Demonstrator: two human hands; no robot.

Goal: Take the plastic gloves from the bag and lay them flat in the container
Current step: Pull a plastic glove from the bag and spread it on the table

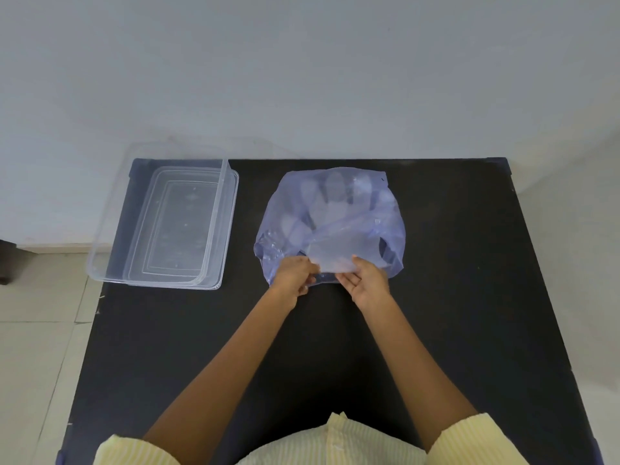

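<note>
A translucent blue plastic bag (379,209) lies on the black table (453,313), its mouth toward me. Pale plastic gloves (330,199) show through it, their fingers pointing away from me. My left hand (293,280) pinches the bag's near edge on the left side of the mouth. My right hand (367,285) holds the cuff end of a glove (330,256) at the mouth, thumb on top. A clear rectangular container (214,229) stands at the table's far left corner, with nothing visible in it.
The container's left side hangs past the table edge over the tiled floor (40,330). A pale wall (302,78) rises right behind the table. Bare black tabletop stretches to the right of the bag and in front of me.
</note>
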